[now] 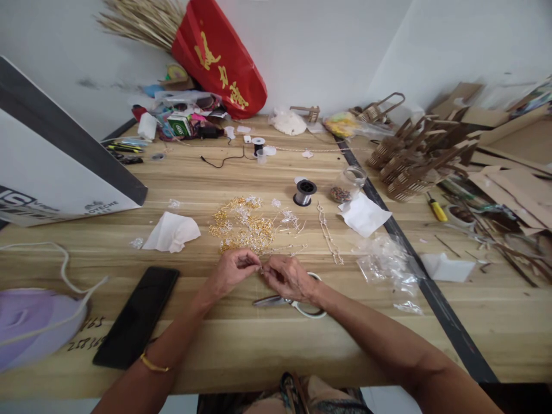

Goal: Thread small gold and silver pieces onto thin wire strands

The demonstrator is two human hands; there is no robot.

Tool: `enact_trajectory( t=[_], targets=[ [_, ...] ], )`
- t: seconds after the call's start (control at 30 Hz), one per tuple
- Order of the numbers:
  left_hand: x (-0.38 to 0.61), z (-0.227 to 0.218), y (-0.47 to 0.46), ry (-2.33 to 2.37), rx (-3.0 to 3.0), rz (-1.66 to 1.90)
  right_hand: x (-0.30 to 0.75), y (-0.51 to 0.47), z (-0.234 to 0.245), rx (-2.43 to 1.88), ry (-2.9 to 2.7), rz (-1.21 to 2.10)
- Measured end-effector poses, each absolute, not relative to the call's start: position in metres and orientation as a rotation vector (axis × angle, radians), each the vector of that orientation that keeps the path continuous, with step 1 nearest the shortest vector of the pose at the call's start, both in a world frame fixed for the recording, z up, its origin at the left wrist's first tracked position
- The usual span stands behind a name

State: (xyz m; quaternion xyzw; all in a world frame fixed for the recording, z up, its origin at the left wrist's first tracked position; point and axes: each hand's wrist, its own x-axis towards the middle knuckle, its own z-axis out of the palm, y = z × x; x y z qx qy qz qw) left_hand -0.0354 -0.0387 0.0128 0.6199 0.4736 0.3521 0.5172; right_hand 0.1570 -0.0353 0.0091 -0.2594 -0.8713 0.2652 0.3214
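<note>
My left hand and my right hand meet over the wooden table, fingertips pinched together on something tiny that I cannot make out. Just beyond them lies a loose heap of gold and white beads. A pair of scissors with white handles lies on the table under my right wrist. A finished beaded strand stretches out to the right of the heap.
A black phone lies at the left, a crumpled tissue above it. A spool of thread, a glass jar of beads, white paper and plastic bags sit right. Wooden baskets crowd the far right.
</note>
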Motion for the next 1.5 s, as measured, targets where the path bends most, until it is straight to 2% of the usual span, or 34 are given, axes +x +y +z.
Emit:
enact_trajectory(
  t=[0.8, 1.5],
  targets=[
    [-0.030, 0.027, -0.044, 1.248, 1.772, 0.883, 0.158, -0.031, 0.004, -0.774, -2.225, 0.995],
    [-0.029, 0.027, -0.044, 1.249, 1.757, 0.881, 0.159, -0.032, 0.008, -0.760, -2.202, 1.009]
  ],
)
